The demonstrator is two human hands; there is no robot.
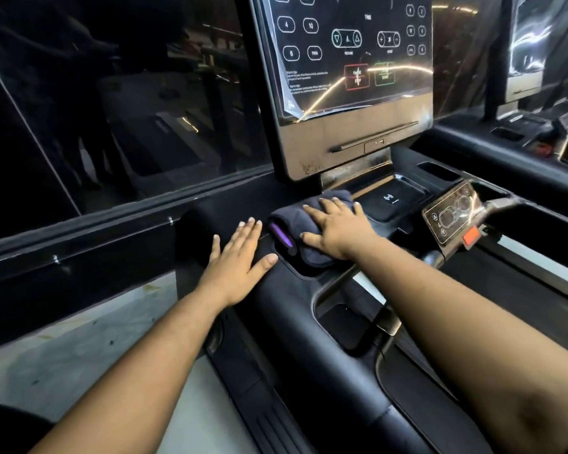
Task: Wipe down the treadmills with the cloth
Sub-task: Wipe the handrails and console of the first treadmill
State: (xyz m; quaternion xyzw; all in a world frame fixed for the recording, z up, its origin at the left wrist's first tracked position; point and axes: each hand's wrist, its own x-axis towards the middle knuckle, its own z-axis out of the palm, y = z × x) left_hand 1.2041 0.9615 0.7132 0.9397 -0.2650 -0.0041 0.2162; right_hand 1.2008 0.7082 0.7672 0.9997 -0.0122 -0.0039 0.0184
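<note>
Dark gym glass runs along the left of the treadmill [309, 322], its console screen [351, 54] standing at the far side. Both hands lie flat, fingers straight: the left hand [240, 260] rests on the black deck, the right hand [338, 227] presses the cloth [292, 237] just beside it. Folded, dark navy with a purple edge, the cloth looks soft and light; a palm on top should steer it.
</note>
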